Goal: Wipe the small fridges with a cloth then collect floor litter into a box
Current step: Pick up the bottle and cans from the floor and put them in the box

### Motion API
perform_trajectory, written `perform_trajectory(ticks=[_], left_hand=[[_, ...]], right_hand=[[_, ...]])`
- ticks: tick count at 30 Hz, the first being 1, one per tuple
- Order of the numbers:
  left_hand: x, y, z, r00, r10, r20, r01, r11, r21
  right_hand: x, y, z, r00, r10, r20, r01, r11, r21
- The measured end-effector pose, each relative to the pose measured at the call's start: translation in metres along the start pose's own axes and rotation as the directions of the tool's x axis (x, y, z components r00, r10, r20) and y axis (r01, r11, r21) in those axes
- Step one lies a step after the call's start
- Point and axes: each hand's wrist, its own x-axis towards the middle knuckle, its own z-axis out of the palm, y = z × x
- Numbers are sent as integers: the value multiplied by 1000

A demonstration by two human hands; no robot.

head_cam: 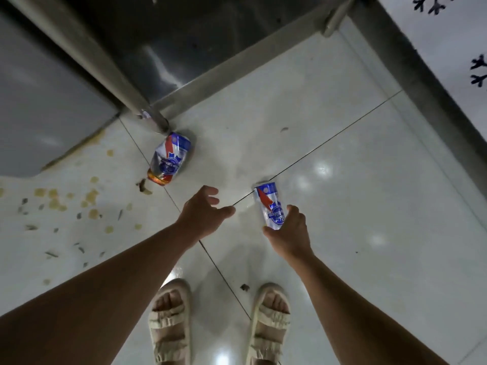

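Blue-and-white metal shows in the right hand (pixel 288 233), whose fingers curl round the lower end of a crushed can (pixel 270 205), held lengthwise so the rest sticks out past the fingertips; judging by the task, it is litter lifted for the box, which is not in view. A second can (pixel 170 159), dented, lies on its side on the pale tiled floor (pixel 342 206), just beside the foot of a metal leg (pixel 147 111). The left hand (pixel 203 209) hangs between the two cans with fingers spread and loosely bent, holding nothing, likely readied for that second can. Nothing lies between hand and can, though the leg crowds its far end. Yellowish stains (pixel 89 198) and small scraps (pixel 145 186) dot the tiles to the left, and sandalled feet (pixel 221 320) stand below.
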Motion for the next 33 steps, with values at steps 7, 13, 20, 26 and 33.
perform_trajectory(ticks=[7, 13, 20, 26, 33], left_hand=[[86, -47, 37, 999, 24, 21, -26, 998, 63], [110, -71, 39, 999, 24, 27, -26, 997, 69], [111, -75, -1, 1000, 18, -8, -17, 998, 66], [118, -90, -39, 987, 17, -162, -9, 999, 52], [168, -108, -60, 897, 37, -440, 57, 978, 198]], right_hand=[[87, 41, 71, 990, 54, -133, -63, 996, -65], [113, 45, 100, 978, 78, -196, -91, 994, -58], [101, 2, 109, 970, -57, -236, 52, 998, -27], [94, -60, 128, 965, -167, -203, 166, 986, -21], [113, -98, 152, 945, -233, -232, 244, 969, 23]])
